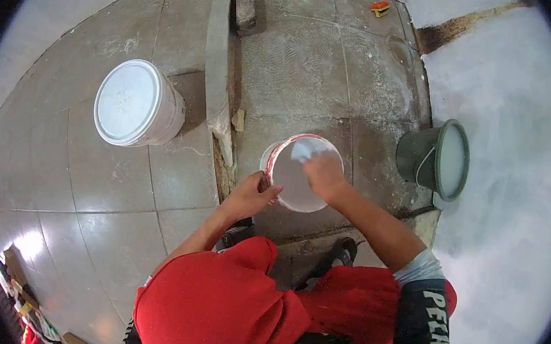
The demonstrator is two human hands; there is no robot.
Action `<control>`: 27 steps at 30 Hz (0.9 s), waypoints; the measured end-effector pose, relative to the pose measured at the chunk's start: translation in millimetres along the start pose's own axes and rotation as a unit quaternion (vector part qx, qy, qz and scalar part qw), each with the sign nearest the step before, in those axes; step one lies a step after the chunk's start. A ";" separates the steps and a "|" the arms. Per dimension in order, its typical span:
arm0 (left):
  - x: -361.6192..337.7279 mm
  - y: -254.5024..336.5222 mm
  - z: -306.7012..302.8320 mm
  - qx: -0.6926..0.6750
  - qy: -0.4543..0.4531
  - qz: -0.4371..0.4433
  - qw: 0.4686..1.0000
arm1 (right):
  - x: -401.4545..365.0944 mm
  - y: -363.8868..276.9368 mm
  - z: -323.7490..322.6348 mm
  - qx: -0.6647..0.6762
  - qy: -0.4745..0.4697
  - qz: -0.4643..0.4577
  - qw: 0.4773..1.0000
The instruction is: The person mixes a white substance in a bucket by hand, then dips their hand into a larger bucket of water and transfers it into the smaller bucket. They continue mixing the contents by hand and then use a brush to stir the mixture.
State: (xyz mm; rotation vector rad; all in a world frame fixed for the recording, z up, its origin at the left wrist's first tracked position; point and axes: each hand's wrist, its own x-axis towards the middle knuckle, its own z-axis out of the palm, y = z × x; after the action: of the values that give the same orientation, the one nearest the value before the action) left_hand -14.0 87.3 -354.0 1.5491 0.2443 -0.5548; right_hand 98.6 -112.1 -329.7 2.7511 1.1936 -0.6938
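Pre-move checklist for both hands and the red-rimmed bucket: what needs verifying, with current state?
1. Left hand gripping the rim of the red-rimmed bucket: ok.
2. Right hand over the bucket's opening: ok.
3. Right hand holding a tool or cloth: cannot tell, the hand is blurred.
4. Red-rimmed bucket sitting flat on the floor: cannot tell, hands and fisheye view hide its base.
5. Green bucket with white contents clear of the right arm: ok, it is apart on the right.
6. White bucket closed and out of the way: ok, lid on, apart on the left.
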 end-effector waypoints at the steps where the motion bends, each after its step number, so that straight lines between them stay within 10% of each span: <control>1: -0.1 -0.4 0.4 -0.007 0.000 -0.001 1.000 | 6.9 -1.2 -2.9 -0.001 0.033 -0.009 0.999; 6: 0.3 -3.0 0.2 -0.014 0.005 -0.014 1.000 | 6.4 -19.5 21.9 0.080 0.132 -0.098 0.983; 8: 4.3 -12.7 -1.2 0.027 -0.020 -0.018 0.999 | -0.7 -19.8 18.3 0.094 -0.046 -0.028 0.994; 12: -2.5 6.3 -1.9 0.020 -0.020 -0.021 0.999 | -0.7 0.1 10.6 0.009 -0.052 -0.021 0.998; 15: -3.1 8.1 -0.5 -0.016 0.007 -0.010 1.000 | 10.6 -2.3 12.8 0.010 0.107 -0.032 0.994; 23: -1.7 3.9 -1.0 -0.003 0.004 -0.015 1.000 | -4.9 -7.4 17.6 0.059 -0.063 0.013 0.996; 27: 0.7 1.0 -1.9 -0.008 -0.013 -0.025 1.000 | 11.9 -11.0 8.5 0.012 0.052 0.023 0.998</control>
State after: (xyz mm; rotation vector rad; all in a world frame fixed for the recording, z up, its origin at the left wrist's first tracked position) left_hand -12.5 89.0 -353.5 1.5221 0.2672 -0.6110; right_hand 94.7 -98.3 -341.1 2.8562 1.1448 -0.5701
